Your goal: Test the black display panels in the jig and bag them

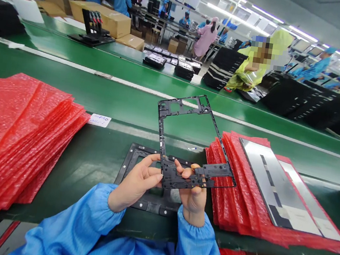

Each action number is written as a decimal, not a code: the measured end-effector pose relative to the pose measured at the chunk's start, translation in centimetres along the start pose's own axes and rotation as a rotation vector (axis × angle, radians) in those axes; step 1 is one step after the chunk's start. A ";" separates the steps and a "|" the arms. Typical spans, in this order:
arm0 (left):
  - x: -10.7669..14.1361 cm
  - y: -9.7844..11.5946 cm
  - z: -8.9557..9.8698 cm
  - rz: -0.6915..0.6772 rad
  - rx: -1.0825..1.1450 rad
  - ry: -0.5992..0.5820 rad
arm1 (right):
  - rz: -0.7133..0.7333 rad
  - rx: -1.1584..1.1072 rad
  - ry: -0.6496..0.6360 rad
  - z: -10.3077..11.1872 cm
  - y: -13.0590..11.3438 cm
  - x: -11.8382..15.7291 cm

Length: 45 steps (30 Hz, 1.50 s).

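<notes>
A thin black plastic frame (178,180), open in its middle like a tablet mid-frame, is held up tilted in front of me. My left hand (137,181) pinches its lower left edge between thumb and fingers. From behind and below, my right hand (194,196) grips the lower part, with fingertips showing through the gaps. Under both hands a black fixture tray (125,166) with small round metal dots lies on the green bench, partly hidden by them. To the right, two flat silvery screen panels (264,174) rest on a stack of red bubble-wrap bags (229,174).
A tall pile of red bubble-wrap bags (23,136) spreads over the left, beside a handwritten label (99,120). Beyond runs a green conveyor (120,97). Across it stand a black screwdriver stand (92,28), cardboard boxes (106,19), stacked black trays (224,67) and a co-worker in yellow (243,76).
</notes>
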<state>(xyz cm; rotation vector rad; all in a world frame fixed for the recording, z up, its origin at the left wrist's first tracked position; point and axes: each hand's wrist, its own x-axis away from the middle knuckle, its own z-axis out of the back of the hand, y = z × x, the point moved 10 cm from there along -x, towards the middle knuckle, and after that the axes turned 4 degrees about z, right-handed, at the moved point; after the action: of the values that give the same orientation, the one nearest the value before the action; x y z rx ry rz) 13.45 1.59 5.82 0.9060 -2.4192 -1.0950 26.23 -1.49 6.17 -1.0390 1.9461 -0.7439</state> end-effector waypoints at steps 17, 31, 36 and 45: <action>-0.2 -0.1 0.2 0.030 0.192 -0.024 | -0.068 -0.043 0.054 0.4 1.2 0.4; -0.7 -0.4 1.6 0.051 0.430 -0.004 | -0.191 -0.180 0.116 -0.4 3.1 0.9; -1.0 0.5 1.7 0.046 0.488 0.009 | -0.233 -0.226 0.113 0.0 3.4 0.7; -1.2 0.7 2.6 0.116 0.584 0.040 | -0.115 -0.319 0.236 3.9 1.4 -0.2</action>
<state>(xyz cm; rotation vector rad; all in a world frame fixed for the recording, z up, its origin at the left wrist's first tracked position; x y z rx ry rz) 12.63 4.16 4.64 0.9169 -2.7621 -0.3160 29.06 -1.11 3.16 -1.3114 2.2757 -0.6555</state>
